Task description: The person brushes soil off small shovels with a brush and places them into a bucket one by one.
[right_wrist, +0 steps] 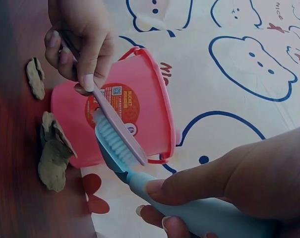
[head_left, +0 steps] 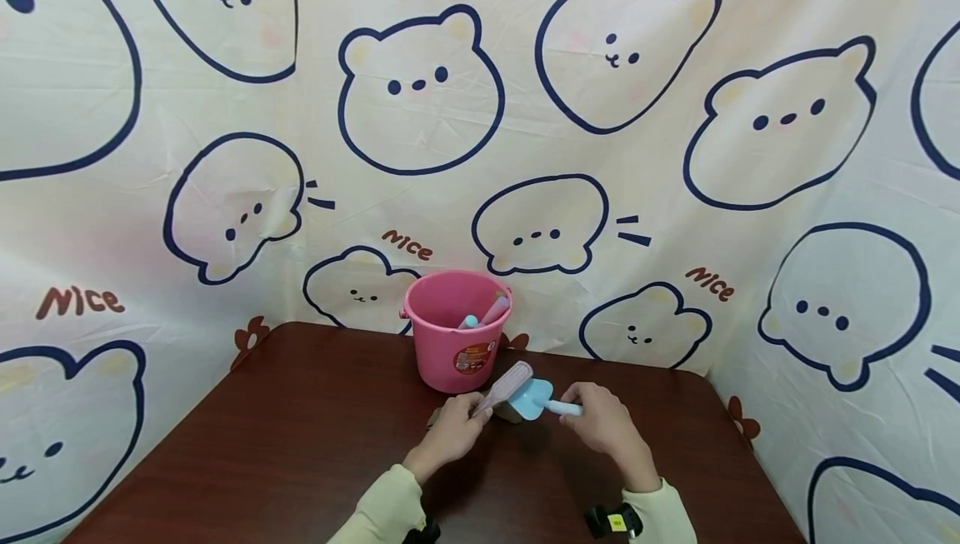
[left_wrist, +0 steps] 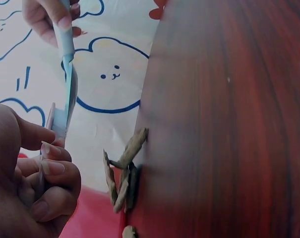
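My left hand (head_left: 455,426) grips a pale pink brush (head_left: 516,377) by its handle, the brush slanting up to the right. In my right hand (head_left: 602,421) is the handle of a light blue toy shovel (head_left: 531,399), its blade turned to the left. White bristles (right_wrist: 115,141) of the brush lie against the shovel's blade in the right wrist view. Both tools are held above the table, in front of a pink bucket (head_left: 438,356). Below them, brown-grey rough lumps (right_wrist: 54,161) lie on the tabletop, partly hidden by my left hand in the head view.
The bucket stands near the table's back edge, with a pink handle (head_left: 495,309) and a blue-tipped piece (head_left: 468,321) showing inside. A dark brown wooden table (head_left: 315,444) spreads to both sides. Cloth with bear drawings (head_left: 420,136) hangs close behind it.
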Demonstrator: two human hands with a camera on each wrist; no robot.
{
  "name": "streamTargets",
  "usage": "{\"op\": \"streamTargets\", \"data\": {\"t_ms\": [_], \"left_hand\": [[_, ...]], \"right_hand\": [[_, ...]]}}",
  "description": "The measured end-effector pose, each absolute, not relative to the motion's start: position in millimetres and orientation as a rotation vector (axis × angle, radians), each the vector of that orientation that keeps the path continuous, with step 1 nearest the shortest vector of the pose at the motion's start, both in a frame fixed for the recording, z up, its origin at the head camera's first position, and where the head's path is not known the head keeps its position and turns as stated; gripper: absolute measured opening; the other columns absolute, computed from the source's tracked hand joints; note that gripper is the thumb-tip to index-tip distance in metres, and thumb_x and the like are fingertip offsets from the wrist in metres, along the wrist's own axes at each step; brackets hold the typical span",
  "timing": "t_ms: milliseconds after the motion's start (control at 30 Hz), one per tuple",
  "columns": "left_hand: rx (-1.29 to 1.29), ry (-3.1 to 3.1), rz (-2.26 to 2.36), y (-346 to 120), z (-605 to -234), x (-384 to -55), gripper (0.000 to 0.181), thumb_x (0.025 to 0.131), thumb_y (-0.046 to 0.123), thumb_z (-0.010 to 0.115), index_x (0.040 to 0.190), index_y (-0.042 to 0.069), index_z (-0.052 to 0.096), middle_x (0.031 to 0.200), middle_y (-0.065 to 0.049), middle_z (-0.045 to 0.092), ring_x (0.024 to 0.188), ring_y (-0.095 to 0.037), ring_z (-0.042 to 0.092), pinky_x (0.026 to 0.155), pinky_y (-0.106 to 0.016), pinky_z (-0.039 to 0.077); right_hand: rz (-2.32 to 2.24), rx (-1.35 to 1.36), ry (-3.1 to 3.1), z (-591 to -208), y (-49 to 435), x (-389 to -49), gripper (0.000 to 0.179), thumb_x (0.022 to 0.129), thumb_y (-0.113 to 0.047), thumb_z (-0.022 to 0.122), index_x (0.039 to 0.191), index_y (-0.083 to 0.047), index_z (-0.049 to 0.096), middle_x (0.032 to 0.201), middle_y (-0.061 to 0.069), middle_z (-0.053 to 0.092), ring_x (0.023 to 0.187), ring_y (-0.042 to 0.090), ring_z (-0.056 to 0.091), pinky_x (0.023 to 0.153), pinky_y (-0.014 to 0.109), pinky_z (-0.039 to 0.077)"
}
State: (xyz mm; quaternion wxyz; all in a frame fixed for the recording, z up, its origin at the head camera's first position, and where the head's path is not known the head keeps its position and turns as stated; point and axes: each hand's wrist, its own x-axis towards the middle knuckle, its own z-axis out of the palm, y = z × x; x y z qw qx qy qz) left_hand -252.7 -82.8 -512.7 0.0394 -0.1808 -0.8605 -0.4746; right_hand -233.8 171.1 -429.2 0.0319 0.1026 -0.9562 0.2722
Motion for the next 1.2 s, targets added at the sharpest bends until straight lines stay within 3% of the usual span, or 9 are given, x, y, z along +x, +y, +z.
{"op": "streamTargets", "data": {"t_ms": [300, 733, 1200], "left_hand": [[-0.577, -2.575, -1.488, -92, -518, -262, 0.023, 0.104, 0.014, 0.055, 0.111, -0.006, 0.064, 0.07, 0.001, 0.049, 0.055, -0.009, 0.043, 0.055, -0.024, 0.037], [-0.487, -2.618, -1.402, -100, -528, -266, 0.014, 0.101, 0.011, 0.057, 0.094, 0.001, 0.064, 0.068, 0.002, 0.049, 0.056, -0.009, 0.044, 0.055, -0.024, 0.037], [-0.473, -2.596, -1.501, -99, -522, -264, 0.016, 0.103, 0.014, 0.055, 0.094, 0.002, 0.062, 0.068, 0.001, 0.049, 0.054, -0.01, 0.043, 0.051, -0.024, 0.036]], "right_hand": [[0.816, 0.305, -2.939, -429, 176, -233, 0.016, 0.086, -0.005, 0.078, 0.099, -0.003, 0.069, 0.088, 0.005, 0.064, 0.075, 0.02, 0.054, 0.069, 0.041, 0.05], [0.934, 0.276, -2.942, -423, 180, -230, 0.018, 0.088, -0.006, 0.077, 0.103, -0.005, 0.067, 0.091, 0.005, 0.065, 0.077, 0.02, 0.055, 0.072, 0.042, 0.051], [1.03, 0.238, -2.905, -423, 188, -236, 0.017, 0.102, -0.016, 0.058, 0.103, -0.002, 0.066, 0.084, 0.007, 0.064, 0.066, 0.019, 0.049, 0.059, 0.033, 0.04]]}}
